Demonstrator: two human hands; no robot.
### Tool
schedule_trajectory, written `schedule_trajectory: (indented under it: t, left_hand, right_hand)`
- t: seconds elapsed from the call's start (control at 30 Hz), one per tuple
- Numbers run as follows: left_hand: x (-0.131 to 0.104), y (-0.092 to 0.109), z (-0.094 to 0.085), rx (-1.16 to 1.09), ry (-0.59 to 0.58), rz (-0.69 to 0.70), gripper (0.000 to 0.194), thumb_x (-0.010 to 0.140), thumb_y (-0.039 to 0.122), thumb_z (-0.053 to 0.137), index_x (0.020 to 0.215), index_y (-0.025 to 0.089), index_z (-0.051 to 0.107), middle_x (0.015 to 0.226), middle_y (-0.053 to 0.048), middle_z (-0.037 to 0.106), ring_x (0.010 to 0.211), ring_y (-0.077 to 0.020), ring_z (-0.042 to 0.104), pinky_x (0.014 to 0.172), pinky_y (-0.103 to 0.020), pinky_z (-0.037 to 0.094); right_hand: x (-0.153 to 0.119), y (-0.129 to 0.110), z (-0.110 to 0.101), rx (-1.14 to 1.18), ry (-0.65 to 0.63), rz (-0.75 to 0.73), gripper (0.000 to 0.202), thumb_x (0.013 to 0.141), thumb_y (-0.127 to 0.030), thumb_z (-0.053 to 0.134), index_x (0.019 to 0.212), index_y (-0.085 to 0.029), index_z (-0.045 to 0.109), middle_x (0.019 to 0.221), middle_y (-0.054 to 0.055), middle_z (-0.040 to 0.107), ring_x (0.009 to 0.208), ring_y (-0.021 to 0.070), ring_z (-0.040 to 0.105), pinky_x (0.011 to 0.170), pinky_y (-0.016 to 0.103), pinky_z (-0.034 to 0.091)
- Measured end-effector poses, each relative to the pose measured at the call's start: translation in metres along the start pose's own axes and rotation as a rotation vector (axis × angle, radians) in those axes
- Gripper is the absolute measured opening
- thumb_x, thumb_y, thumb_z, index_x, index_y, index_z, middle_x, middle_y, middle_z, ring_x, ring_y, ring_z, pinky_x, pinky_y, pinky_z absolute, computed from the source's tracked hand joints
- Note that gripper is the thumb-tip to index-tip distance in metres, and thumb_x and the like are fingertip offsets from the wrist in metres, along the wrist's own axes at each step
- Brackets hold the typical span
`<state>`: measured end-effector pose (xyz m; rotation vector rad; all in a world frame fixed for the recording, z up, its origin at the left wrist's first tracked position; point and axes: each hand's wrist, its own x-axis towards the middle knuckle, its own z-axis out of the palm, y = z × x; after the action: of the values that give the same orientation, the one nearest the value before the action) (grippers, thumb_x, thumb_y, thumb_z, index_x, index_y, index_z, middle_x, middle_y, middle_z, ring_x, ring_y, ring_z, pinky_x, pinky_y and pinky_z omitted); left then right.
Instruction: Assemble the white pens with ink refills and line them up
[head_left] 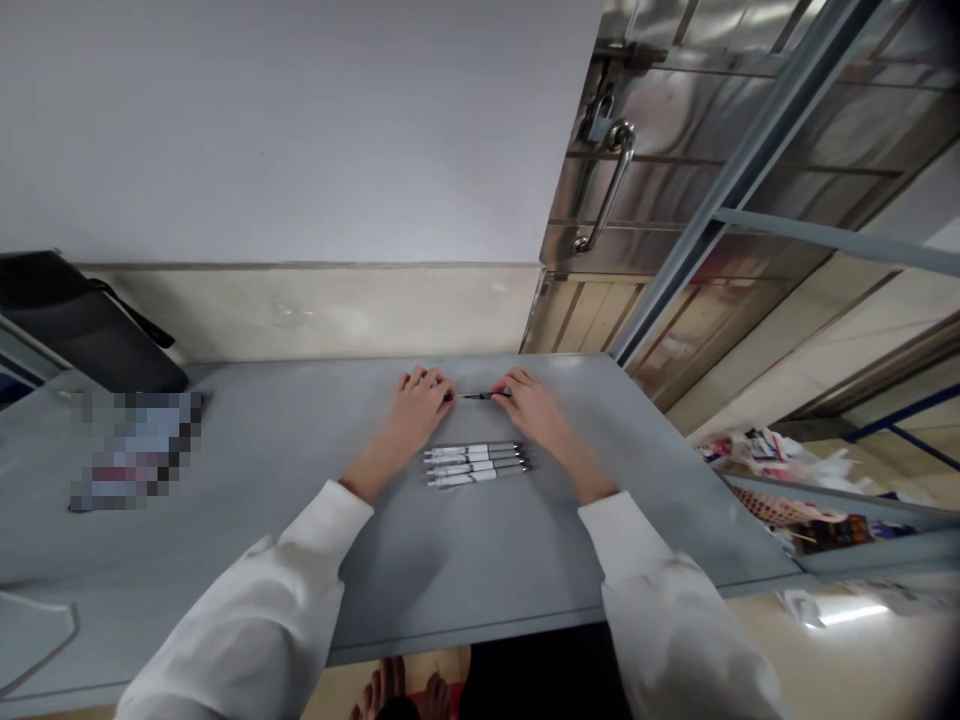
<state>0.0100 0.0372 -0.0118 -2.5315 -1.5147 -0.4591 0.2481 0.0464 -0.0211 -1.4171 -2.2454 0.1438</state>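
with the fingers (443,385) of the left hand (420,408), pinching one end of a slim pen-like item (474,396); with those of the right hand (534,408), pinching the other. holding it crosswise near the back edge of the tabletop (525,560), just beyond white pens (472,465) lying side by side.

The person's left grip (421,402) and right grip (535,405) face each other, a little apart, their backs turned up. The fingertips of each are drawn in to a pinch on the side nearest the other grip, the fingers bent. Behind each grip, the bare left wrist (367,474) and right wrist (591,482) slant outward, and farther back both forearms (251,610), in loose white sleeves, spread wider apart
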Motion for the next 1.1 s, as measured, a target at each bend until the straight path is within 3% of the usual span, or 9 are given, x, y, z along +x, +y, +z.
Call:
schedule_trajectory:
  t: [0.13,0.3,0.47,0.63,0.93,1.1]
  left_hand:
    - [-0.007,-0.001,-0.008,-0.067,0.026,0.001,0.016,0.109,0.024,0.051,0.11,0.024,0.067,0.113,-0.007,0.075,0.111,-0.0284,0.064,0.099,-0.045,0.041]
    - [-0.011,-0.006,-0.015,-0.226,0.12,0.046,0.023,0.114,0.032,0.044,0.12,0.024,0.064,0.117,-0.006,0.074,0.109,-0.0246,0.066,0.097,-0.039,0.043]
    - [-0.012,-0.007,-0.014,-0.246,0.187,0.074,0.03,0.115,0.035,0.039,0.12,0.023,0.066,0.117,-0.007,0.071,0.109,-0.0239,0.063,0.095,-0.035,0.048]
    - [-0.012,-0.004,-0.015,-0.193,0.156,0.082,0.032,0.115,0.03,0.035,0.112,0.023,0.066,0.11,-0.006,0.072,0.107,-0.0247,0.063,0.097,-0.037,0.048]
    - [-0.01,0.001,-0.015,-0.234,0.124,0.013,0.029,0.112,0.02,0.036,0.101,0.022,0.063,0.104,-0.006,0.072,0.105,-0.0251,0.065,0.086,-0.036,0.05]
    - [-0.011,0.0,-0.013,-0.311,0.076,-0.035,0.03,0.109,0.017,0.037,0.098,0.022,0.064,0.104,-0.007,0.073,0.107,-0.025,0.066,0.088,-0.035,0.051]
  right_hand:
    - [-0.005,-0.007,-0.003,0.087,0.035,0.025,0.014,0.104,-0.017,0.052,0.105,-0.023,0.065,0.111,0.012,0.072,0.11,0.0295,0.065,0.096,0.041,0.05]
    - [-0.012,-0.022,-0.006,0.191,0.019,0.026,0.027,0.109,-0.02,0.037,0.106,-0.027,0.063,0.111,0.01,0.072,0.108,0.0273,0.067,0.096,0.039,0.051]
    - [-0.014,-0.024,-0.003,0.187,0.01,0.085,0.031,0.111,-0.024,0.034,0.1,-0.025,0.063,0.105,0.01,0.074,0.101,0.0276,0.069,0.09,0.038,0.051]
    - [-0.014,-0.026,-0.004,0.129,-0.006,0.131,0.032,0.111,-0.023,0.034,0.098,-0.024,0.064,0.102,0.01,0.075,0.097,0.0273,0.069,0.083,0.036,0.049]
    - [-0.013,-0.031,-0.003,0.046,0.012,0.102,0.031,0.097,0.001,0.041,0.101,-0.02,0.064,0.105,0.012,0.073,0.099,0.0244,0.067,0.087,0.032,0.047]
    - [-0.011,-0.032,-0.003,0.03,-0.012,0.081,0.039,0.089,0.008,0.039,0.103,-0.018,0.064,0.106,0.013,0.072,0.103,0.0251,0.066,0.091,0.036,0.049]
